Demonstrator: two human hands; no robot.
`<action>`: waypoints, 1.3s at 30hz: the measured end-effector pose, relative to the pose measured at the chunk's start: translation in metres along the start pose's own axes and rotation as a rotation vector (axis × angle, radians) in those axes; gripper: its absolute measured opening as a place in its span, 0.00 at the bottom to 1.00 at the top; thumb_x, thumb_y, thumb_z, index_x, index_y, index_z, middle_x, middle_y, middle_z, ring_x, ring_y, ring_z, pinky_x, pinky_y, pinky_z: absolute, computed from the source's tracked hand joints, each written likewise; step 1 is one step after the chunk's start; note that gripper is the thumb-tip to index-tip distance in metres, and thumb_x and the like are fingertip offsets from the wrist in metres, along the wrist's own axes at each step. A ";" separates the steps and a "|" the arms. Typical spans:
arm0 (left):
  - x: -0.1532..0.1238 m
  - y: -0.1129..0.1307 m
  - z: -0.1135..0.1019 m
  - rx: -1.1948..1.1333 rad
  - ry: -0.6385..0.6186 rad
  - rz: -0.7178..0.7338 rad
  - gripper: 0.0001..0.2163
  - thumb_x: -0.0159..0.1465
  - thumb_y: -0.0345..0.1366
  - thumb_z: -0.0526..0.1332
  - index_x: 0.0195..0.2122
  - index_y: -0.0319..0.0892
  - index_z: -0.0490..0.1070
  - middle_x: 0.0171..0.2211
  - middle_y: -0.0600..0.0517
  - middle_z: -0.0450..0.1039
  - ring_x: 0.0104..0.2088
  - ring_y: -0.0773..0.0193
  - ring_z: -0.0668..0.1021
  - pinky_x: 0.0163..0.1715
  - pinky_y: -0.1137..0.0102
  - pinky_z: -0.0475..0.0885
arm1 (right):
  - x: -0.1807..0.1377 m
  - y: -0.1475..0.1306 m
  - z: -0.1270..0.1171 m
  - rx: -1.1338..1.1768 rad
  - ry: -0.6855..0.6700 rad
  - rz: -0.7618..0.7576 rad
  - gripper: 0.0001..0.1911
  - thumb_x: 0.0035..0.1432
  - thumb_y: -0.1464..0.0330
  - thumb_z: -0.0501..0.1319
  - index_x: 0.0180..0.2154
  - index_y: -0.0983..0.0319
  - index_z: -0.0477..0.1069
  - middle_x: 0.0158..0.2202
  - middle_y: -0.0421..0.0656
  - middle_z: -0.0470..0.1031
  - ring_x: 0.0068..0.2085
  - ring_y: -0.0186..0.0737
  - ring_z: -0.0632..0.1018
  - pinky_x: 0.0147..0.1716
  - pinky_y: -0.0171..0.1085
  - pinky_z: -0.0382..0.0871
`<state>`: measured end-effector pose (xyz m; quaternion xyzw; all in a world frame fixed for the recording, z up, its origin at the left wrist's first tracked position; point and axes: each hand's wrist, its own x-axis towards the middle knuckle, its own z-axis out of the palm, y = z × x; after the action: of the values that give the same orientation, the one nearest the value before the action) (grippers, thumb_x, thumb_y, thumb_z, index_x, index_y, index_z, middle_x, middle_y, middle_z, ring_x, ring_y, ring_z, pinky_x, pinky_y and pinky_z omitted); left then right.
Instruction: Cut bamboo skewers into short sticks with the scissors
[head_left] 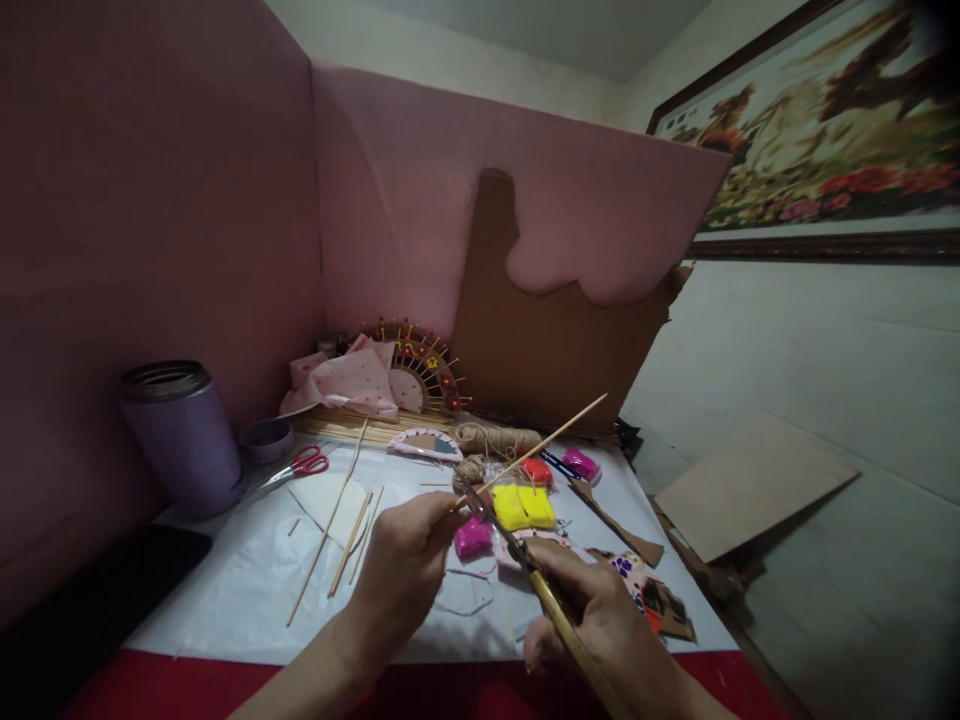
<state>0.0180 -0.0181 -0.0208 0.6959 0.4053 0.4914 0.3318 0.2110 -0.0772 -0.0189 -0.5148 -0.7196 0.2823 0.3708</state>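
Left hand (pixel 405 550): fingers pinching a wooden stick (pixel 559 431) near its lower end, stick angled up over the table (pixel 225 610). Right hand (pixel 600 605): fingers wrapped round pliers (pixel 526 560), jaws at the stick by the left fingertips; can't tell if they bite. No finished cut visible on this one. Shorter sticks (pixel 349 545) and a stub (pixel 293 526) lie left, so likely some trimming done. Stick bundle (pixel 330 424) at back looks unworked. Beaded half-round piece (pixel 431 362) looks near complete.

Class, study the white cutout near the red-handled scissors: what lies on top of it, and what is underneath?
Wooden sticks lie across the white cutout; anything beneath it is covered.
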 end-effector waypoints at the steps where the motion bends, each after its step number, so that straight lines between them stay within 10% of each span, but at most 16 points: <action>1: -0.002 0.000 0.001 0.086 0.046 0.078 0.10 0.60 0.37 0.56 0.22 0.40 0.67 0.21 0.54 0.65 0.23 0.69 0.65 0.27 0.73 0.59 | 0.000 0.000 0.001 -0.019 0.001 -0.005 0.10 0.43 0.63 0.68 0.29 0.61 0.74 0.28 0.40 0.70 0.30 0.39 0.70 0.27 0.34 0.65; 4: -0.004 0.001 -0.001 0.080 0.053 0.013 0.12 0.60 0.37 0.56 0.20 0.40 0.63 0.18 0.56 0.59 0.21 0.71 0.61 0.24 0.74 0.56 | 0.001 -0.004 0.003 -0.069 0.003 -0.032 0.10 0.42 0.65 0.69 0.29 0.62 0.74 0.26 0.39 0.69 0.30 0.38 0.69 0.29 0.34 0.65; 13: 0.011 -0.002 -0.012 -0.817 -0.458 -0.763 0.12 0.48 0.36 0.63 0.18 0.41 0.58 0.09 0.64 0.49 0.11 0.79 0.45 0.11 0.78 0.40 | 0.007 -0.011 -0.005 -0.125 -0.019 -0.121 0.15 0.36 0.64 0.72 0.29 0.62 0.74 0.26 0.38 0.71 0.30 0.38 0.70 0.29 0.33 0.65; 16: 0.009 -0.007 -0.005 -0.774 -0.405 -0.680 0.13 0.52 0.40 0.62 0.19 0.42 0.59 0.10 0.62 0.51 0.11 0.78 0.47 0.12 0.78 0.41 | 0.007 -0.008 -0.006 -0.119 -0.001 -0.117 0.14 0.39 0.63 0.70 0.30 0.62 0.74 0.26 0.38 0.71 0.29 0.39 0.70 0.29 0.34 0.65; 23: -0.001 -0.009 0.005 0.114 0.135 0.134 0.07 0.59 0.34 0.57 0.24 0.41 0.69 0.21 0.54 0.66 0.23 0.69 0.66 0.26 0.74 0.58 | 0.005 -0.006 0.003 -0.141 0.020 -0.051 0.10 0.43 0.66 0.68 0.29 0.61 0.72 0.26 0.38 0.68 0.30 0.38 0.69 0.29 0.33 0.64; 34: 0.013 -0.001 -0.011 -0.720 -0.345 -0.650 0.14 0.48 0.39 0.64 0.18 0.42 0.56 0.09 0.63 0.49 0.11 0.78 0.46 0.12 0.77 0.39 | 0.005 -0.011 -0.004 -0.123 -0.030 -0.108 0.11 0.40 0.67 0.70 0.28 0.61 0.73 0.25 0.37 0.68 0.30 0.36 0.68 0.28 0.32 0.64; 39: 0.011 -0.007 -0.006 -0.662 -0.362 -0.623 0.14 0.52 0.41 0.61 0.19 0.42 0.57 0.10 0.62 0.52 0.12 0.77 0.48 0.13 0.77 0.42 | 0.005 -0.013 -0.006 -0.095 -0.013 -0.078 0.08 0.40 0.67 0.69 0.27 0.61 0.74 0.26 0.37 0.69 0.29 0.37 0.69 0.28 0.33 0.65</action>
<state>0.0129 -0.0049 -0.0204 0.4728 0.3523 0.3424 0.7315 0.2084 -0.0762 -0.0038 -0.5016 -0.7540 0.2365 0.3521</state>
